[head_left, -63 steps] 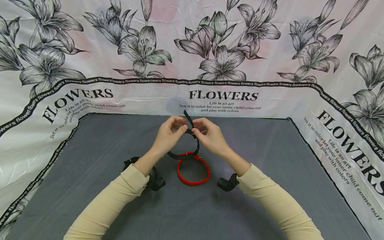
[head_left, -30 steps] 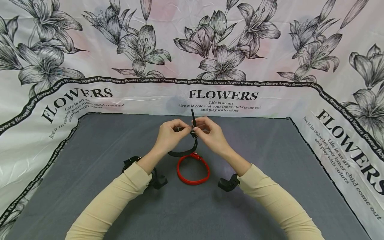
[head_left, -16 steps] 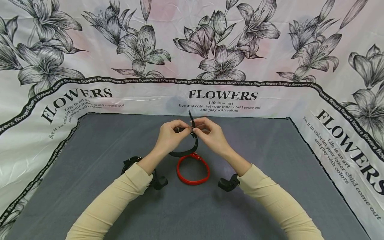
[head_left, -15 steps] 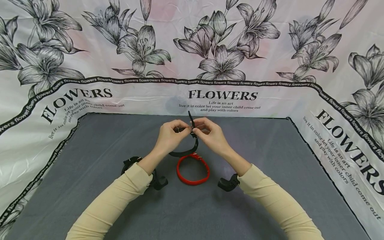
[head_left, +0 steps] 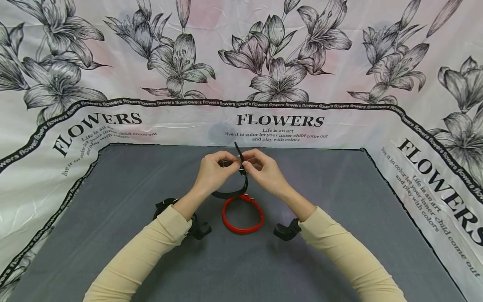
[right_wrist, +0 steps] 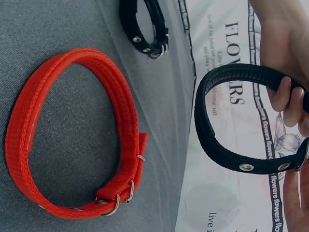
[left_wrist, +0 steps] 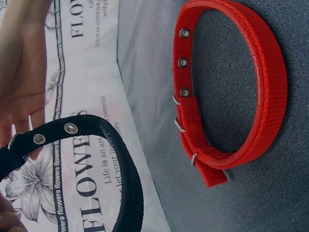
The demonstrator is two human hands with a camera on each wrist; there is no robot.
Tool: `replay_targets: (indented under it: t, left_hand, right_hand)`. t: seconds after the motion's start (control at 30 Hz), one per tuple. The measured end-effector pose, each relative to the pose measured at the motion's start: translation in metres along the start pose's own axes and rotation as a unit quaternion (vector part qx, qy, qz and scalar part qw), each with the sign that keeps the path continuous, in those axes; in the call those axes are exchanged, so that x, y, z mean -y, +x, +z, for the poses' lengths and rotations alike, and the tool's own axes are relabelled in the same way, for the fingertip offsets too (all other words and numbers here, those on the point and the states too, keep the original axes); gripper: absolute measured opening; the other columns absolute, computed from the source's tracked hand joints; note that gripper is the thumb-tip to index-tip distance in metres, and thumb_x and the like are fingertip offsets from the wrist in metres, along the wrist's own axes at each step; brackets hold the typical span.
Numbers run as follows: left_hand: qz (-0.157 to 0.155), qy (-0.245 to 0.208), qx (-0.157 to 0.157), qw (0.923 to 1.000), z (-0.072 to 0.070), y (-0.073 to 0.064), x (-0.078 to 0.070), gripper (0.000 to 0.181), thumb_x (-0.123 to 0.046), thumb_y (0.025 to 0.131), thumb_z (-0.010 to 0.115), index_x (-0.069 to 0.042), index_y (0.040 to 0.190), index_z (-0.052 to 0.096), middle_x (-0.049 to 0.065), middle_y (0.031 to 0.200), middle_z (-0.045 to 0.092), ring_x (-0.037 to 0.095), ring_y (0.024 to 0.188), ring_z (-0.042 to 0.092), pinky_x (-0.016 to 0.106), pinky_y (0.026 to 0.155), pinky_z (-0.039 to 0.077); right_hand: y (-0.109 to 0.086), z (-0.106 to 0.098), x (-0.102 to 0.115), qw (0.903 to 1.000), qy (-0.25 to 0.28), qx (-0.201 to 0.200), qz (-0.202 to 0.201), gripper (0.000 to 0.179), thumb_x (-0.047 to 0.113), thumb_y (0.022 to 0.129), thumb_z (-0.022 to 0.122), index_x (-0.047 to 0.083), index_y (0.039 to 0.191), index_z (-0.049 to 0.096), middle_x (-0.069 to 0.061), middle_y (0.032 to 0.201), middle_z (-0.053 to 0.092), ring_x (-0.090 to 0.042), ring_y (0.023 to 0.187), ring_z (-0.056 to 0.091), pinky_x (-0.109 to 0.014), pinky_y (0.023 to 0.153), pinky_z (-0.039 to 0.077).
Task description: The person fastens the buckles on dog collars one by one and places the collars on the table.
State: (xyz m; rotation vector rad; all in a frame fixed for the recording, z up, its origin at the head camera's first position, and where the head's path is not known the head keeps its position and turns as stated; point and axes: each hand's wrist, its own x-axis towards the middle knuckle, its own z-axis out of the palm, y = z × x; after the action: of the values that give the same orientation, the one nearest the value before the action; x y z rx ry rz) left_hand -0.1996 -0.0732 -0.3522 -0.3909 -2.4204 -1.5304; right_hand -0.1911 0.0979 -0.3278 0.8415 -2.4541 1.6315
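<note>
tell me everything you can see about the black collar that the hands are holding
The black collar is a woven-looking strap with metal eyelets, bent into a loop and held up above the grey table cover, just beyond the red collar. The left hand and right hand pinch it at the top, where the strap's free end sticks upward between their fingertips. The buckle is mostly hidden by the fingers.

A red collar lies buckled at the grey counter's centre; flower-printed cloth from 9 to 3 o'clock.
</note>
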Motion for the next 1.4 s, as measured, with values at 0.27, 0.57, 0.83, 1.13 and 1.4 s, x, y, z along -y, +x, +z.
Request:
replay_targets:
  t: [0.27, 0.57, 0.83, 1.13, 1.4]
  left_hand:
    - [0.004, -0.025, -0.002, 0.9997, 0.0, -0.001, 0.0, 0.006, -0.018, 0.085, 0.065, -0.014, 0.087, 0.069, 0.0, 0.086, 0.067, 0.014, 0.068, 0.055, 0.028, 0.058, 0.045]
    - [0.007, -0.079, 0.012, 0.9968, -0.002, -0.002, -0.001, 0.014, -0.007, 0.084, 0.063, -0.009, 0.098, 0.06, 0.005, 0.096, 0.06, 0.017, 0.085, 0.056, 0.033, 0.073, 0.047]
    - [-0.012, -0.078, 0.078, 0.9938, -0.012, -0.001, 0.002, 0.027, -0.016, 0.085, 0.066, -0.013, 0.111, 0.059, 0.003, 0.11, 0.061, 0.017, 0.104, 0.054, 0.038, 0.093, 0.042]
    - [-0.037, -0.055, 0.058, 0.9961, -0.012, -0.001, 0.004, 0.029, -0.026, 0.085, 0.067, -0.014, 0.112, 0.064, 0.001, 0.105, 0.065, 0.015, 0.097, 0.059, 0.036, 0.081, 0.049]
    - [-0.023, -0.058, 0.045, 0.9971, -0.01, -0.001, 0.005, 0.026, -0.026, 0.086, 0.066, -0.015, 0.109, 0.063, 0.0, 0.102, 0.063, 0.015, 0.094, 0.057, 0.037, 0.084, 0.046]
  right_hand:
    - [0.0, 0.001, 0.0, 0.9992, -0.036, 0.01, -0.014, 0.02, 0.003, 0.092, 0.053, -0.003, 0.111, 0.056, -0.016, 0.109, 0.059, -0.027, 0.095, 0.059, -0.035, 0.078, 0.052]
    - [-0.002, 0.001, -0.003, 0.9987, -0.05, 0.0, -0.011, 0.017, 0.002, 0.092, 0.053, -0.003, 0.108, 0.056, -0.015, 0.102, 0.059, -0.025, 0.092, 0.059, -0.032, 0.078, 0.053]
    - [0.001, -0.003, -0.037, 0.9985, -0.053, -0.013, 0.0, 0.02, 0.009, 0.093, 0.054, 0.003, 0.111, 0.056, -0.011, 0.104, 0.061, -0.021, 0.097, 0.058, -0.035, 0.078, 0.052]
    - [0.0, -0.005, -0.041, 0.9993, -0.036, -0.014, 0.004, 0.018, 0.013, 0.093, 0.053, 0.007, 0.111, 0.055, -0.007, 0.106, 0.06, -0.017, 0.098, 0.057, -0.034, 0.078, 0.051]
    - [0.002, -0.008, -0.034, 0.9984, -0.053, -0.019, 0.005, 0.024, 0.013, 0.094, 0.054, 0.007, 0.117, 0.054, -0.008, 0.111, 0.058, -0.018, 0.101, 0.057, -0.033, 0.08, 0.051]
